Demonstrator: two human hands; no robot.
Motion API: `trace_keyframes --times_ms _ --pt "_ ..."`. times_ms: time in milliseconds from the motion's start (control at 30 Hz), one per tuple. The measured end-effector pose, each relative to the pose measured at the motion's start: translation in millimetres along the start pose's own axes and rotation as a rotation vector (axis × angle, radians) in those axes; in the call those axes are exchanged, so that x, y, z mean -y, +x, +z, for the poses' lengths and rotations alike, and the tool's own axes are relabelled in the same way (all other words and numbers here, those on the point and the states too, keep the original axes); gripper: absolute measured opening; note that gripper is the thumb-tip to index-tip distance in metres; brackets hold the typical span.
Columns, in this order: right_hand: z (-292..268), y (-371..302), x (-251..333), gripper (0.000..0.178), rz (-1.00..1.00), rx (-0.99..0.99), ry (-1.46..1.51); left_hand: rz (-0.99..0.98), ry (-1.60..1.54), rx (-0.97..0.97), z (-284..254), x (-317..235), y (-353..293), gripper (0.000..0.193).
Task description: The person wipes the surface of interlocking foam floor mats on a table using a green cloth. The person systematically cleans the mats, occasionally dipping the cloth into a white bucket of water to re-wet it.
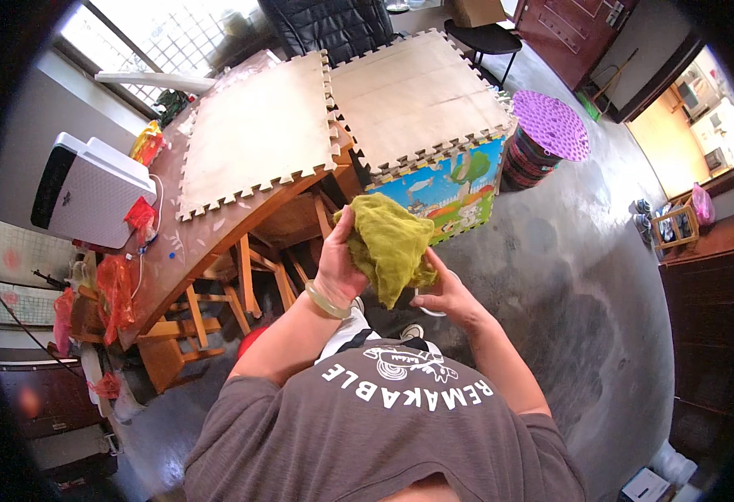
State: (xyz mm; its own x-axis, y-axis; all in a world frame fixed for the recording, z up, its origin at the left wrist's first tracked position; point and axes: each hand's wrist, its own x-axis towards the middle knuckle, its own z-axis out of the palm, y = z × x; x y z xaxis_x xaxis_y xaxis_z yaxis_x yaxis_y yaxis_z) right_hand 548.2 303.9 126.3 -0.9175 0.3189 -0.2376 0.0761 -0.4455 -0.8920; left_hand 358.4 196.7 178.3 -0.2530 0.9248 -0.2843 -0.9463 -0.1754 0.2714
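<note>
A crumpled yellow-green cloth (392,243) is held up in front of my body, between both hands. My left hand (339,266) grips its left side, the fingers largely hidden behind the folds; a pale bangle (327,301) circles that wrist. At the cloth's lower right edge, my right hand (449,294) has its fingers closed on the fabric. A thin white curved rim or handle (431,313) shows just below my right thumb; what it belongs to is hidden.
Pale foam mats (258,125) with toothed edges cover a wooden table (162,289) and a picture-sided box (459,188) ahead. Wooden stools (184,330) stand under the table. A purple-topped round bin (549,125) is right of the box, a black chair (329,29) beyond.
</note>
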Motion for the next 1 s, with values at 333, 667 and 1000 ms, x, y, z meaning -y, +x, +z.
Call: trace_keyframes --times_ms 333,667,1000 --pt "62.9 105.6 12.0 0.094 -0.102 -0.032 0.418 0.111 0.055 -0.101 -73.4 -77.0 22.9 0.034" --pt "91.2 178.9 -19.1 0.064 -0.099 -0.263 0.38 0.174 0.238 -0.349 -132.5 -119.5 44.7 0.029" --pt "132.9 243.3 -7.4 0.064 -0.115 -0.368 0.249 0.296 0.818 -0.06 -148.6 -145.4 78.4 0.037"
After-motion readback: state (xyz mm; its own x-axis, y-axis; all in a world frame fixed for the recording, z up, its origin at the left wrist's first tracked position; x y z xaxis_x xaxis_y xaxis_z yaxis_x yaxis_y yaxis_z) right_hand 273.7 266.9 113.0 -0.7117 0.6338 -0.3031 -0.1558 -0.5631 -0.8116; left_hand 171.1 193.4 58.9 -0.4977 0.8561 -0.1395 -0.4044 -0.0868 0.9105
